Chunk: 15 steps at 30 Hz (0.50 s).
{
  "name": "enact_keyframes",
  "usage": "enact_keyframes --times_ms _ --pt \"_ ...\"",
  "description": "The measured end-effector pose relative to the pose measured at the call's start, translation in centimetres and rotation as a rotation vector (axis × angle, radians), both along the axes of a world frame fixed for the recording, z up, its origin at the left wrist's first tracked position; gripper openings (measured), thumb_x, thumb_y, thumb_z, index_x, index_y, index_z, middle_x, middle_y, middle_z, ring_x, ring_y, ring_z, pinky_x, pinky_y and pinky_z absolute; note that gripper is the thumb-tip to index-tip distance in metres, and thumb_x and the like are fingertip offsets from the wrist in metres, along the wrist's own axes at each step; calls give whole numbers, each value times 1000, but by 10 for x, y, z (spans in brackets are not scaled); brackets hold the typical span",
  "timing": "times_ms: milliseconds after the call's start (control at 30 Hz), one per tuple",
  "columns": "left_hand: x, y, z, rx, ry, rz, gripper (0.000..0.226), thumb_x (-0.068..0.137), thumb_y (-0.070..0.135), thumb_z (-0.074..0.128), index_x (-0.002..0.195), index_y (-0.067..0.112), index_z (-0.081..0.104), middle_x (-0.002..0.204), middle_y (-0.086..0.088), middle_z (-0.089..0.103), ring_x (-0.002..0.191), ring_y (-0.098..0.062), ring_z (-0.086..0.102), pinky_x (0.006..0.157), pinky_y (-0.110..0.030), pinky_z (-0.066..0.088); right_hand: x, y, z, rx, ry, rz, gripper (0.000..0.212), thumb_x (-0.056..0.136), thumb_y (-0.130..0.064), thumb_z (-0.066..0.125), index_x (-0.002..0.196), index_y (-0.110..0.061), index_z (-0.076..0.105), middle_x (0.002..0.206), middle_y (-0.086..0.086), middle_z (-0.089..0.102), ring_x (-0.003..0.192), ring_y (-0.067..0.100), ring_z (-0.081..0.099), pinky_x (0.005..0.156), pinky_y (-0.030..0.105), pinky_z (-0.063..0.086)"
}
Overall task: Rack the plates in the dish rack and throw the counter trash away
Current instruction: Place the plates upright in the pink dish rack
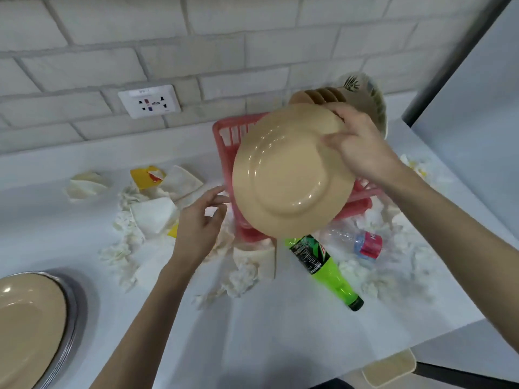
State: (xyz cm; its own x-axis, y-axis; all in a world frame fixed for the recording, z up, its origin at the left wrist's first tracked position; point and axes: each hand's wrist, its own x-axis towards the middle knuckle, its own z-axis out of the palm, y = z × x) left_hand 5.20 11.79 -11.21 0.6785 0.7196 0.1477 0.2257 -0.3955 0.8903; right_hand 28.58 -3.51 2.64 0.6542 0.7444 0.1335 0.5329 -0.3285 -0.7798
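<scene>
Tan plate (289, 175) — over rack (224, 136) holding plates (320, 95).

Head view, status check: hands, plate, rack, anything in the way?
Right hand grip on tan plate, held over red rack. Left hand open, empty, beside rack. Plates already racked at back. Tissues, green bottle still on counter.

The plate (292, 175) I hold is plain glossy tan, like the plate (25, 327) at lower left, and the dish rack (224, 136) is coral red; the racked plates (320, 96) are brown-tan, and the one behind (362, 91) is cream with a dark leaf print. The bottle (328, 272) is bright green with a black label; the crushed clear bottle (362, 242) wears a red label; the tissues (123, 242) are white, one wrapper (146, 176) yellow and red, the wall (140, 37) pale grey brick.
</scene>
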Motion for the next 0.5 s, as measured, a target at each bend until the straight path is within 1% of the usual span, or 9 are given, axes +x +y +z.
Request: enact_keyframes --times_ms 33,67,133,200,267,300,400,467,500 --pt "5 -5 -3 80 21 -37 37 97 12 58 130 27 62 113 20 67 108 0 59 88 -20 48 9 0 8 -16 -43 -5 51 82 -3 55 131 -18 55 121 -7 57 117 14 52 97 29 43" --pt "9 -8 -6 147 38 -82 34 96 19 58 129 28 63 118 21 63 114 -2 54 94 -23 45 17 0 14 -40 -98 -12 50 81 -2 52 129 -16 55 120 -4 58 116 17 54 93 28 43" --pt "17 -13 -14 252 81 -166 37 93 39 55 126 25 66 121 16 63 122 -9 47 103 -33 41 30 3 26 -117 -218 -43 50 80 -1 46 128 -13 53 118 4 60 109 23 55 79 24 40" --pt "23 -16 -25 330 116 -217 43 91 48 54 124 23 68 125 10 64 128 -16 44 108 -42 38 38 9 35 -187 -298 -64 52 81 0 41 132 -12 47 116 12 60 98 27 53 70 29 40" --pt "28 -21 -35 373 135 -244 41 93 48 52 121 25 70 130 8 62 133 -19 43 109 -51 37 42 15 40 -232 -366 -56 51 82 -3 39 132 -12 43 111 18 59 92 33 53 70 37 46" --pt "30 -23 -39 386 136 -251 39 94 47 51 120 26 70 132 9 61 134 -19 43 108 -53 38 43 19 41 -255 -409 -59 50 82 -5 38 132 -11 41 107 19 58 90 36 53 71 39 46" --pt "32 -25 -49 413 114 -239 35 97 41 49 121 26 70 128 10 64 132 -20 45 105 -52 41 41 33 44 -363 -551 -80 50 84 -4 38 135 -9 36 95 16 48 82 34 46 68 38 37" --pt "33 -26 -50 409 101 -222 36 97 40 49 121 24 70 125 11 66 131 -19 45 104 -51 42 37 45 46 -428 -616 -75 53 88 -2 38 140 -8 31 98 16 49 85 35 49 69 40 36" --pt "33 -27 -50 406 96 -217 36 97 40 49 121 23 70 123 11 66 130 -18 44 103 -51 42 35 53 45 -452 -637 -71 54 89 -2 38 142 -8 29 104 17 52 92 38 52 71 41 36"
